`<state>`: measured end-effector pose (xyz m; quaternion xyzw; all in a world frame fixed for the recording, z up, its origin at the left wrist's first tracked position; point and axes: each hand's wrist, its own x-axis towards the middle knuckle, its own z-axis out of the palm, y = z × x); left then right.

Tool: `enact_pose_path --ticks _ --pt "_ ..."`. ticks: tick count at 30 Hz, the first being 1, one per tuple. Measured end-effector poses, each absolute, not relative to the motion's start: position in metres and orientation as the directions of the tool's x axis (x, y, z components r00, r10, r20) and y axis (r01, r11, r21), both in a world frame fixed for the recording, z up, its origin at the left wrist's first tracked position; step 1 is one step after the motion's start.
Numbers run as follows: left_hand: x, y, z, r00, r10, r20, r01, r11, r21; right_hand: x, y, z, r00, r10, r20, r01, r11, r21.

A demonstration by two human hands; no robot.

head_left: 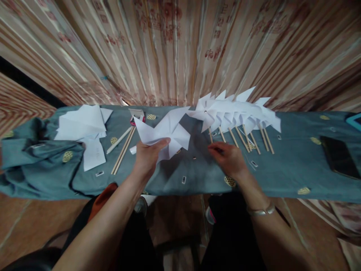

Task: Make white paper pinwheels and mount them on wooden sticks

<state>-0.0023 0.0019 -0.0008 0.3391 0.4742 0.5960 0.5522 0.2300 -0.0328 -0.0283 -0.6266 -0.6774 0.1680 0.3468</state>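
My left hand [148, 156] is closed on a folded white paper pinwheel [166, 130], held just above the blue-grey cloth [293, 162] that covers the table. My right hand [229, 158] rests on the cloth to the right of it. Its fingers are curled toward a small dark piece by the fingertips; whether they grip anything is hidden. A row of several finished white pinwheels on wooden sticks [239, 113] lies just beyond my right hand.
A pile of white paper sheets [84, 126] lies at the left. Loose wooden sticks [124, 145] lie beside it, and a small red-and-white thing [137, 116] behind them. A dark phone [338, 156] lies at the right. Small pins or clips are scattered on the cloth. A striped curtain hangs behind.
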Motion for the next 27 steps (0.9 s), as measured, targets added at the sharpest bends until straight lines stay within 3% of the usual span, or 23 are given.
enact_pose_path --ticks 5,13,21,27 --pt "-0.006 0.001 -0.001 -0.167 0.98 -0.111 -0.308 0.055 0.95 0.204 -0.04 -0.043 -0.186 0.96 0.207 0.784 0.272 -0.558" --pt "-0.01 -0.003 -0.002 -0.153 0.981 -0.122 -0.303 0.072 0.95 0.196 -0.036 -0.052 -0.236 0.946 0.221 0.82 0.316 -0.477" --pt "-0.01 -0.006 0.0 -0.148 0.982 -0.118 -0.297 0.07 0.952 0.186 -0.039 -0.06 -0.224 0.944 0.244 0.708 0.33 -0.624" --pt "-0.009 -0.006 0.001 -0.148 0.982 -0.12 -0.301 0.071 0.951 0.195 -0.043 -0.06 -0.241 0.947 0.21 0.734 0.32 -0.6"
